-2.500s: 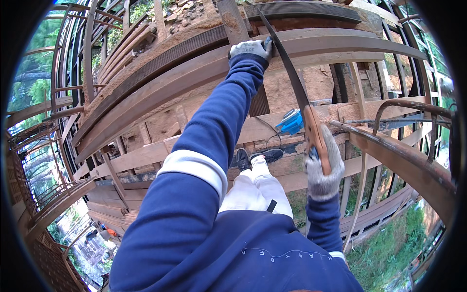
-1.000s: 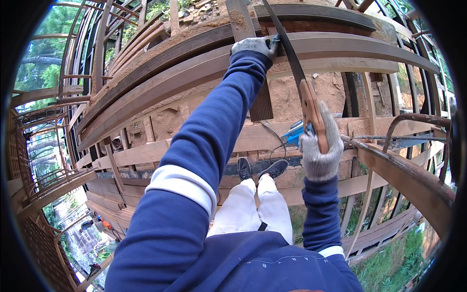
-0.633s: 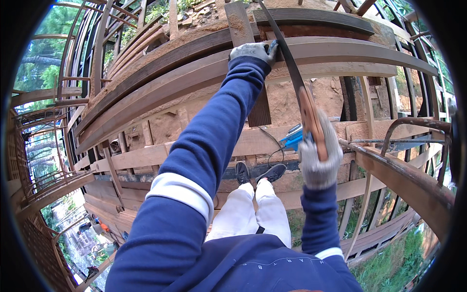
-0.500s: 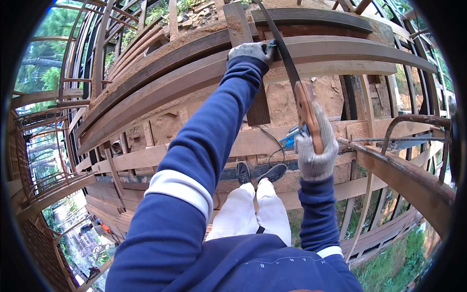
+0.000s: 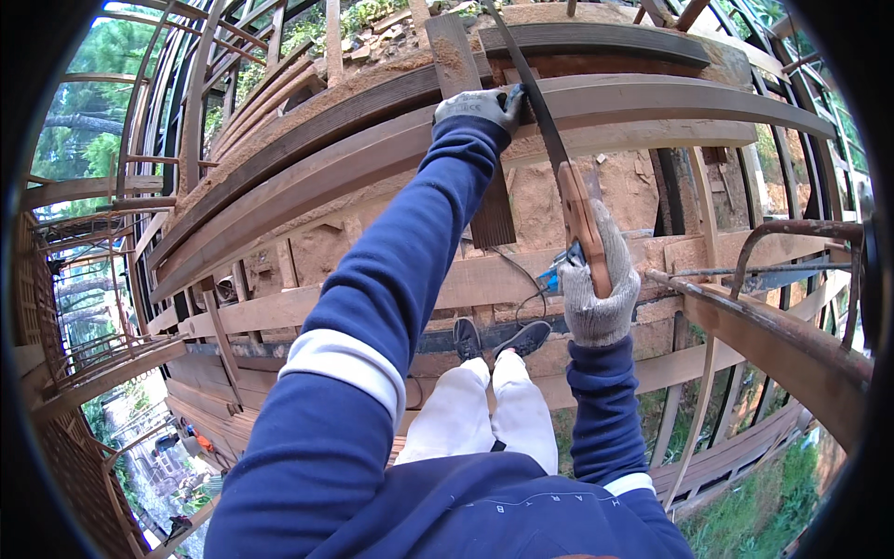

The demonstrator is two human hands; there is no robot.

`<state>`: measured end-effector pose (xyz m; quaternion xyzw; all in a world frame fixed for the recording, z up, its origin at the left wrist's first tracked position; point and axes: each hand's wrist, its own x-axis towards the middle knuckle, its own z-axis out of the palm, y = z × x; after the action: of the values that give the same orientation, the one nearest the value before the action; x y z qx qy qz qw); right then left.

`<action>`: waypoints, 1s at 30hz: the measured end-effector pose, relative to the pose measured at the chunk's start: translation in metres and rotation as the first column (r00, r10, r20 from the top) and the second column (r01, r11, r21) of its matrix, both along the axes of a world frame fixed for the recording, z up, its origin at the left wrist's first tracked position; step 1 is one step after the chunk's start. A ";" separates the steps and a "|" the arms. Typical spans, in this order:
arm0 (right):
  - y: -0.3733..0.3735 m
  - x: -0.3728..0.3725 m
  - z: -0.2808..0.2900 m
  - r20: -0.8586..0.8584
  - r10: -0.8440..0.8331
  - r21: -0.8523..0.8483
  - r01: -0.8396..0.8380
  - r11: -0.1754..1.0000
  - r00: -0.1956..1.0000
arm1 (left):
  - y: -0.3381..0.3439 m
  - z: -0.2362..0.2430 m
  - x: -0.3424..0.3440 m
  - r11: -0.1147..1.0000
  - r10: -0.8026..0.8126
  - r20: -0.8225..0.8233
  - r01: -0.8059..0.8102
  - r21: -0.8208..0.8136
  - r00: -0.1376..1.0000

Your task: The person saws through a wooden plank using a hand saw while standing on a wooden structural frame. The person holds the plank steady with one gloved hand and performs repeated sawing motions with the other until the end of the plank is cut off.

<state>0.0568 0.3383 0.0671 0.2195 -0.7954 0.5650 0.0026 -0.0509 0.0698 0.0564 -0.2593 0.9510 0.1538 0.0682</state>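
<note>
Wrapping around the wooden handle (image 5: 581,219) in the head view, the right hand (image 5: 601,303) is holding the saw (image 5: 550,140), its blade (image 5: 528,79) crossing the long beam (image 5: 652,99). The left hand (image 5: 473,110) is resting on that beam beside the blade; I can't make out whether it is gripping. A blue tool (image 5: 551,280) is lying behind the right hand.

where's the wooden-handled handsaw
Head view, right of centre: the handsaw is in the gloved right hand, its dark blade beside the gloved left hand.
</note>
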 end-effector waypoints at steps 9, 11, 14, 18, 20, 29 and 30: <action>0.044 0.058 0.007 0.153 -0.014 -0.013 0.016 1.000 0.988 | -0.002 -0.004 0.001 1.000 0.003 -0.005 -0.003 -0.016 1.000; 0.003 0.011 0.022 0.218 0.014 -0.032 -0.008 0.999 0.976 | -0.002 -0.007 0.003 0.999 0.012 -0.020 -0.012 -0.030 1.000; -0.008 -0.002 0.008 0.194 -0.001 -0.065 0.014 0.998 0.981 | -0.002 -0.005 -0.002 1.000 0.000 -0.020 -0.001 -0.020 1.000; 0.031 0.043 0.017 0.065 -0.002 -0.019 0.003 1.000 0.998 | -0.005 -0.011 0.000 0.998 0.002 -0.066 -0.007 -0.065 0.998; 0.063 0.074 0.019 0.046 0.043 0.068 -0.046 0.997 0.998 | -0.005 -0.011 0.004 0.996 0.006 -0.085 -0.013 -0.087 0.996; -0.005 -0.007 0.005 -0.046 0.012 -0.062 -0.015 0.998 0.999 | 0.005 -0.007 -0.005 0.989 0.031 -0.018 -0.034 -0.142 0.999; -0.004 -0.007 0.004 -0.116 -0.007 -0.061 -0.001 0.998 0.993 | 0.004 -0.007 -0.004 0.991 -0.001 -0.065 -0.008 -0.137 0.998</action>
<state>0.0502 0.3347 0.0711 0.2505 -0.7765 0.5754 0.0563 -0.0553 0.0734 0.0492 -0.2601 0.9606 0.0965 0.0191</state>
